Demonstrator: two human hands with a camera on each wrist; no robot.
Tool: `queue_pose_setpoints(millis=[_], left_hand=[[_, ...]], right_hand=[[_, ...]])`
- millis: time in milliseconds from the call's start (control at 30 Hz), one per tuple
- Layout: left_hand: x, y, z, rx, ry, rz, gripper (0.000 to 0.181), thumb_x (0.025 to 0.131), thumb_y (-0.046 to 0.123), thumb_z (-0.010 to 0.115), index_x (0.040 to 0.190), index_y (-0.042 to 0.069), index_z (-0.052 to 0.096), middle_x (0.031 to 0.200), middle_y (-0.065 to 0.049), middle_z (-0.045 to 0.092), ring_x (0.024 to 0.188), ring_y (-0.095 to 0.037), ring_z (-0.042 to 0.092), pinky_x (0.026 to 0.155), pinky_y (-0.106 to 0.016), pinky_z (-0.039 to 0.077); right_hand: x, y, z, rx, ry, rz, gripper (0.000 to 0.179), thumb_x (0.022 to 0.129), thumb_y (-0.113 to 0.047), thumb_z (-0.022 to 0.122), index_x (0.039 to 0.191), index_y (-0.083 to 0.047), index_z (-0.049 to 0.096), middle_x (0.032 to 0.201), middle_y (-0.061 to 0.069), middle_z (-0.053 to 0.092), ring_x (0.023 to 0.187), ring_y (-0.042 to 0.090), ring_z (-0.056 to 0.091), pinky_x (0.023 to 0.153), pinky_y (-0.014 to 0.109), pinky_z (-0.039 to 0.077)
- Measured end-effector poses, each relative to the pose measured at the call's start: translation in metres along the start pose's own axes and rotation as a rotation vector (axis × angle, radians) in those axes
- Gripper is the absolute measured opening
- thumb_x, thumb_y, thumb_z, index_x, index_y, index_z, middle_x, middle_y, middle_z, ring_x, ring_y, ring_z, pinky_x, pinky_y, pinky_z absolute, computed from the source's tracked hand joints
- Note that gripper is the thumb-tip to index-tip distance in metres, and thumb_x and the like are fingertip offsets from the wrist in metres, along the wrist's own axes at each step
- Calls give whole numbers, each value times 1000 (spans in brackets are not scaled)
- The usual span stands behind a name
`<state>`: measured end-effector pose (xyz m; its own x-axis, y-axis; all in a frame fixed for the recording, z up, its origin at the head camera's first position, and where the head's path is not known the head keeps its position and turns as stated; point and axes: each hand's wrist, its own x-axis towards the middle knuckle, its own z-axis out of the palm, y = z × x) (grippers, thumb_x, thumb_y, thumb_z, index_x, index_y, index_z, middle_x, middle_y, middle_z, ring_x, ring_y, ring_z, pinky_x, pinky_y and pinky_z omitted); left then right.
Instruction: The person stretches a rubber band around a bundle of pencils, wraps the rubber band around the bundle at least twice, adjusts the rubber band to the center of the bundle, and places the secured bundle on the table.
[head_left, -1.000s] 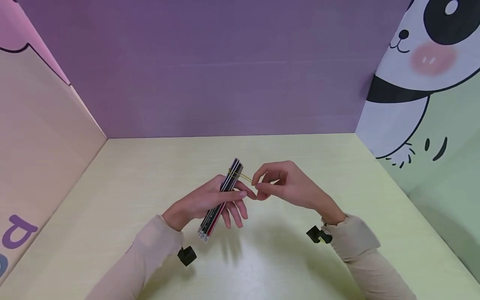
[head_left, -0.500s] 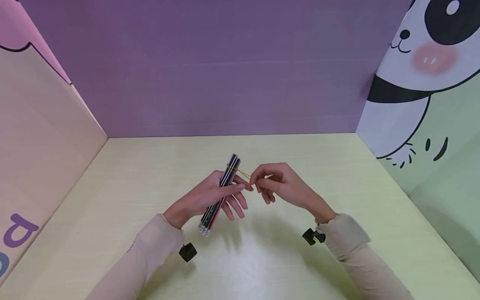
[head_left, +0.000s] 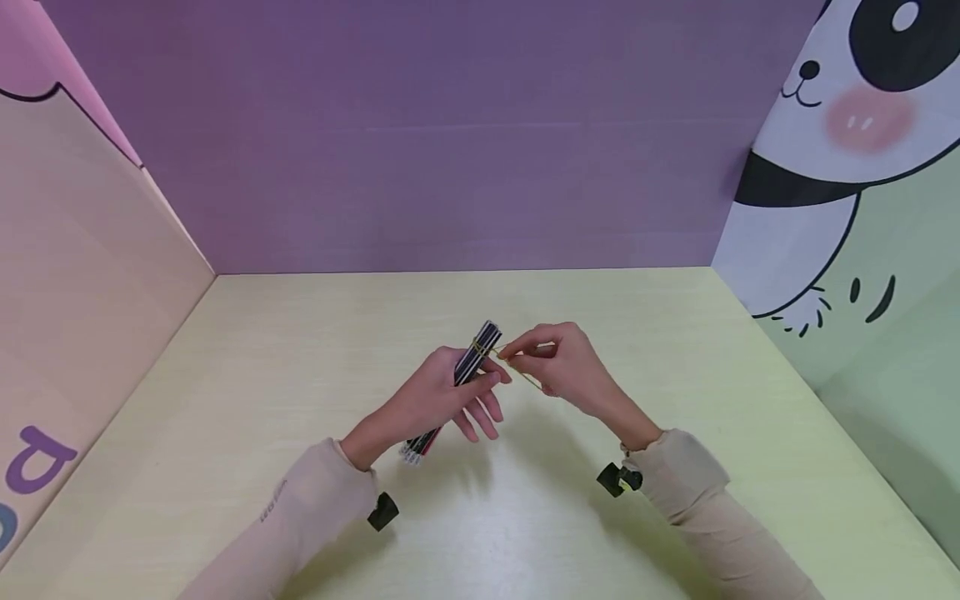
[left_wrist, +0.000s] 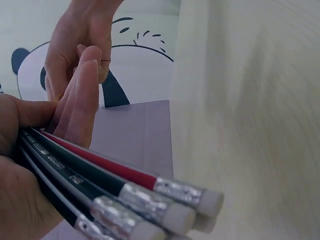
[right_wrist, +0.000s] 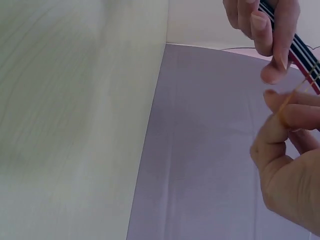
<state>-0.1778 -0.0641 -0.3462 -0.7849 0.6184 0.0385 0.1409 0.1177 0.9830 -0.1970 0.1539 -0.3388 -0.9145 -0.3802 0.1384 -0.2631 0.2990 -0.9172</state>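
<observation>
My left hand [head_left: 431, 396] grips a bundle of pencils [head_left: 476, 357], held slanted above the table between thumb and palm. Most are dark with pale stripes; one red pencil [left_wrist: 110, 164] shows in the left wrist view, along with silver ferrules and white erasers [left_wrist: 212, 202] at the near end. A thin yellow rubber band [right_wrist: 294, 96] runs round the bundle's far end. Thumb and fingertips of my right hand [head_left: 566, 367] pinch that band just right of the pencils, and part of it loops out below those fingers. The left fingers stretch out beyond the bundle.
Under both hands lies a pale wood-grain table [head_left: 300, 350]. A purple panel [head_left: 465, 142] stands along its back edge, with a pinkish panel [head_left: 97, 250] at left and a panda-printed green panel [head_left: 885, 333] at right. Small black wrist cameras [head_left: 383, 512] hang at both cuffs.
The far end of the pencil bundle has swung right and lower, toward my right hand. My right fingers now pinch the band closer to the pencils, and a strand of it loops beneath them.
</observation>
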Motion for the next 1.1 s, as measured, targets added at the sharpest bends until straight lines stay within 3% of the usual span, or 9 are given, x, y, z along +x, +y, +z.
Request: queue_pose_setpoints(millis=[67, 167, 333, 500, 600, 733, 867, 1000, 1100], left_hand=[[-1, 1, 3, 52, 30, 12, 18, 103, 12, 54, 110, -3, 61, 80, -17, 71, 67, -34, 73, 56, -46, 60], [-2, 0, 7, 169, 73, 17, 13, 101, 3, 52, 105, -4, 61, 75, -15, 70, 64, -36, 72, 53, -42, 60], [-3, -6, 11, 493, 94, 23, 12, 95, -6, 56, 104, -2, 62, 71, -11, 66, 59, -26, 70, 52, -29, 56], [-3, -13, 19, 899, 136, 97, 9, 90, -5, 65, 95, 1, 61, 69, -3, 61, 54, -13, 57, 53, -24, 49], [-3, -16, 24, 1052, 185, 105, 10, 89, -3, 68, 92, 0, 60, 72, -8, 63, 55, -15, 53, 52, -26, 50], [-5, -16, 29, 1158, 233, 57, 13, 87, -2, 71, 94, -2, 60, 75, -12, 65, 55, -16, 54, 50, -27, 51], [-7, -18, 31, 1232, 274, 53, 12, 87, -3, 69, 87, 0, 57, 69, -9, 61, 51, -15, 48, 44, -25, 44], [-6, -20, 28, 1245, 321, 64, 20, 85, -7, 66, 76, 3, 52, 59, -5, 49, 48, -14, 39, 40, -24, 35], [-4, -22, 20, 1249, 368, 46, 19, 85, -7, 67, 76, 2, 53, 60, -6, 51, 48, -16, 43, 40, -26, 38]], right_hand=[[1, 0, 0, -74, -44, 20, 11, 88, -7, 69, 91, -13, 78, 79, 3, 63, 54, 14, 45, 47, 23, 35], [3, 1, -2, -156, -137, 29, 5, 84, -9, 74, 87, -13, 75, 74, 2, 56, 63, 15, 47, 53, 25, 38], [2, 2, -8, -262, -258, 17, 23, 78, -21, 85, 85, -11, 65, 69, -1, 46, 65, 15, 43, 56, 26, 35], [-4, -9, -6, -445, -264, -80, 30, 74, -30, 89, 89, -16, 68, 74, -4, 54, 69, 14, 47, 60, 26, 41], [-11, -18, -2, -637, -215, -149, 31, 74, -31, 89, 93, -15, 70, 80, -6, 55, 69, 11, 49, 62, 26, 45], [-22, -28, 11, -936, -136, -225, 33, 76, -31, 88, 93, -11, 68, 85, -5, 49, 60, 9, 47, 56, 22, 44], [-32, -31, 29, -1157, -68, -325, 32, 77, -26, 88, 85, -8, 63, 84, 0, 43, 57, 11, 42, 47, 20, 40], [-38, -28, 45, -1315, 33, -425, 22, 81, -9, 81, 92, 0, 64, 84, 5, 45, 59, 13, 42, 41, 18, 36], [-39, -26, 53, -1375, 90, -496, 30, 80, 1, 73, 108, 6, 63, 90, 9, 54, 63, 16, 51, 41, 18, 37]])
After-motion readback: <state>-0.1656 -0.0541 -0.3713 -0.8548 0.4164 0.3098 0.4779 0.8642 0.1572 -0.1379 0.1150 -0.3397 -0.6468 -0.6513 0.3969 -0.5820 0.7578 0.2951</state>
